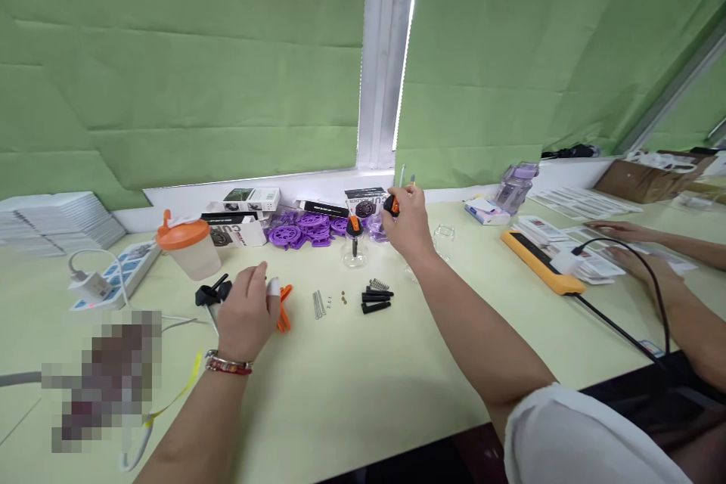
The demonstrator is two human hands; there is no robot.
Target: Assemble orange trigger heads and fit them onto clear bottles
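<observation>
My right hand (409,225) reaches to the back of the table, fingers closed round a black-and-orange handle (391,204) that looks like a screwdriver's. A thin metal shaft (402,175) rises behind the fingers; whether it belongs to that handle is unclear. Just left, a similar black-and-orange tool (355,227) stands in a clear glass (355,257). My left hand (245,318) hovers low, fingers loosely bent and apart, with a white wrap on one digit. Right beside it lie orange plastic pieces (285,310). Long screws (318,304), small brass-coloured nuts (343,297) and black plastic parts (376,300) lie between the hands.
Purple wheel-like parts (300,231) and cup holder boxes (241,231) line the back. An orange-lidded cup (190,246) and a white power strip (128,272) are left. At right are a yellow-orange power strip (538,265), a purple bottle (516,189) and another person's hands (640,257).
</observation>
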